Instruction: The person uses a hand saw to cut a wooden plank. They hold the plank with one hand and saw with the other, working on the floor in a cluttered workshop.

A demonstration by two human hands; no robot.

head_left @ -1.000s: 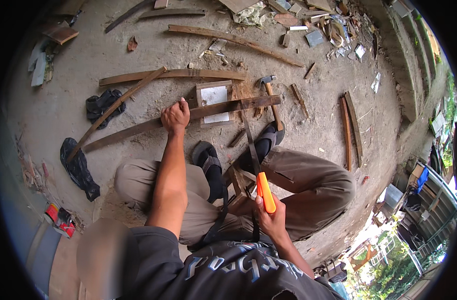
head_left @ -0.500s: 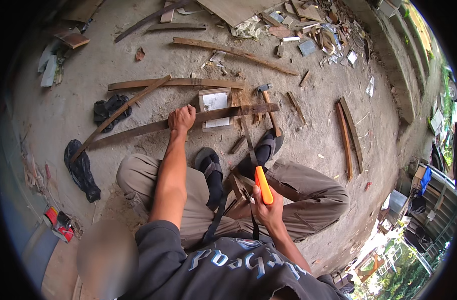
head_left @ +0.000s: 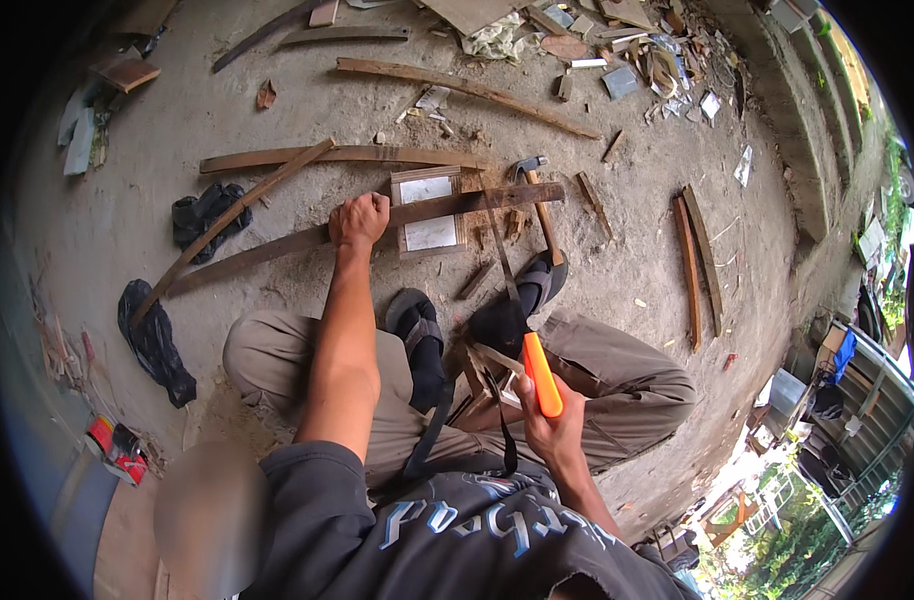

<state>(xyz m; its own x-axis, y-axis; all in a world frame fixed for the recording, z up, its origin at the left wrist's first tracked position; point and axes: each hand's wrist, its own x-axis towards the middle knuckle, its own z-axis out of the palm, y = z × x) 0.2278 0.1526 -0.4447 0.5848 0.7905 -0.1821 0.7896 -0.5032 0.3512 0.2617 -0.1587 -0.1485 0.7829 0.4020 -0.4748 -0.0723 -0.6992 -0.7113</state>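
My left hand (head_left: 358, 220) is closed over a long dark wooden plank (head_left: 437, 208), left of its middle. The plank lies across a small block (head_left: 429, 236) with a white top, and its right end sticks out past the block. In my right hand (head_left: 556, 418) is a handsaw (head_left: 543, 375), gripped by its orange handle. The saw's narrow blade slants up and away from me, its far part against the plank right of the block. Just beyond the saw, a claw hammer (head_left: 543, 205) with a wooden handle lies partly under the plank's right end, its handle near my sandal.
Wooden strips (head_left: 342, 156) lie beyond the plank, and two more strips (head_left: 690, 265) rest at the right. Black plastic bags (head_left: 155, 343) are on the left. Broken debris (head_left: 657, 75) is heaped at the far right beside concrete steps (head_left: 792, 120).
My right hand and the saw handle have come back toward me and slightly right, drawing the blade along. My left hand keeps its hold on the plank. The whole view has shifted slightly.
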